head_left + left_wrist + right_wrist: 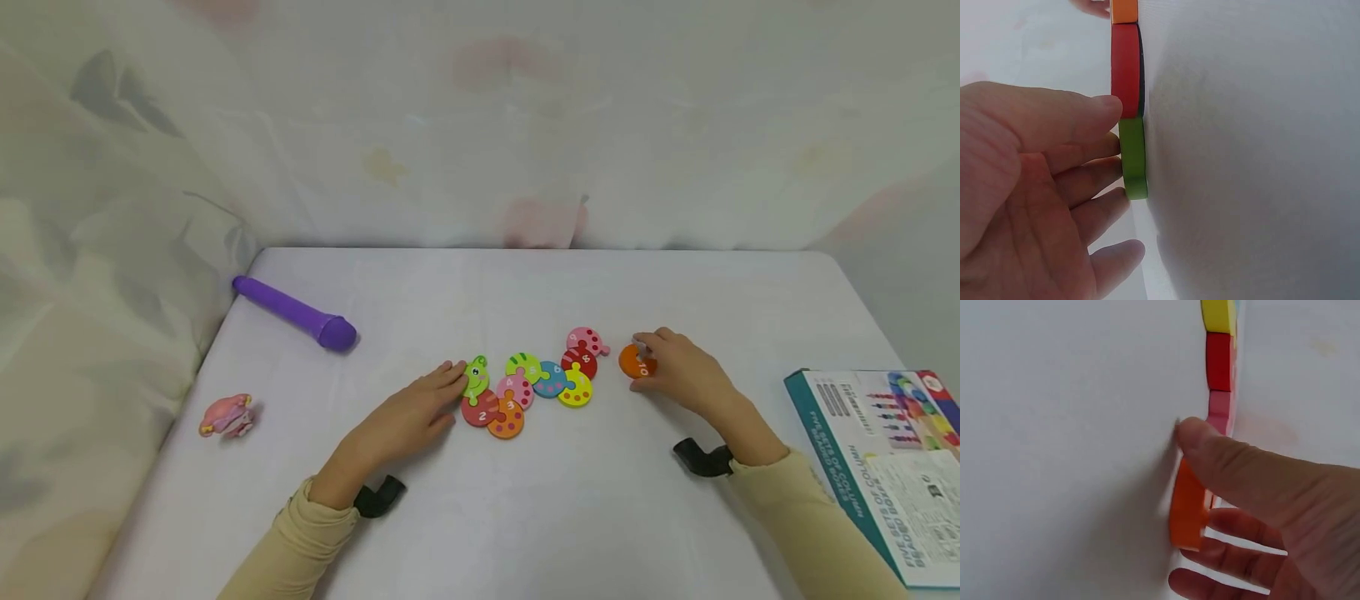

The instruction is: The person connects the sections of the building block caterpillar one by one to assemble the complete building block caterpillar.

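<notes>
A row of round, numbered caterpillar puzzle pieces lies joined on the white table. My left hand (408, 414) reaches the row's left end, fairly straight fingertips against the green face piece (476, 379). In the left wrist view its thumb tip overlaps the edge of the red piece (1125, 65). Off the row's right end, my right hand (684, 372) pinches a loose orange puzzle piece (632, 364) between thumb and fingers. A small gap separates this piece from the pink dotted end piece (585, 338). The right wrist view shows the orange edge (1186, 509) beneath the thumb.
A purple toy microphone (288, 310) lies at the back left. Nearer on that side is a small pink figurine (227, 416). A flat boxed toy set (885, 467) lies at the right edge. Patterned cloth (450, 125) hangs behind the table (480, 533).
</notes>
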Demonstrator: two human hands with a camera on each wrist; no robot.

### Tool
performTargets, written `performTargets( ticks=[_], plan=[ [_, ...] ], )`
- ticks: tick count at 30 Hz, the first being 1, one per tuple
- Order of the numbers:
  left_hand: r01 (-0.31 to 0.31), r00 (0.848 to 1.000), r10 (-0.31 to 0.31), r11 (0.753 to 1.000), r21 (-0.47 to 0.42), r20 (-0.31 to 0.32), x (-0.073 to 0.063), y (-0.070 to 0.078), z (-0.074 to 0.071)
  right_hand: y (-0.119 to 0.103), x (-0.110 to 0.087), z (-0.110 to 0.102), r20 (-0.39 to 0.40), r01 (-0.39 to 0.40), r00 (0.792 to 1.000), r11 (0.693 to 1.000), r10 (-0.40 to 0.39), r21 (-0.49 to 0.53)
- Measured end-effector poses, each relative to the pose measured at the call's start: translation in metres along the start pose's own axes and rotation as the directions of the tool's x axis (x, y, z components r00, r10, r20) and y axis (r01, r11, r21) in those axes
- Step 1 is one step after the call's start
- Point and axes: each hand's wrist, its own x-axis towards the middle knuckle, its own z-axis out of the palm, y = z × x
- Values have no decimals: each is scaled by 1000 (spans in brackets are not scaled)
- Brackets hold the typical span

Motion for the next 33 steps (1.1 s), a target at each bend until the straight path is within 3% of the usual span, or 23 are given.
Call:
performTargets(
  ticks=[4, 13, 21, 28, 33],
  plan=[
    [4, 1000, -4, 1000, -1, 10, -1, -1, 0, -3, 0, 6, -29, -2, 1000, 1000, 2, -4],
    [1, 1000, -1, 1000, -5, 14, 0, -1, -1, -10, -1, 7, -13, 102, 995, 995, -102, -14],
    [22, 999, -22, 1000, -6, 26, 0, 0, -1, -11, 4, 13, -64, 52, 997, 996, -47, 72],
    [18, 1000, -18, 1000, -9, 25, 0, 1, -2, -17, 11, 8, -143, 112, 985, 988, -97, 103],
    [16, 1000, -15, 1000, -5, 26, 0, 1, -2, -22, 18, 4, -139, 138, 983, 985, -123, 104]
  ],
)
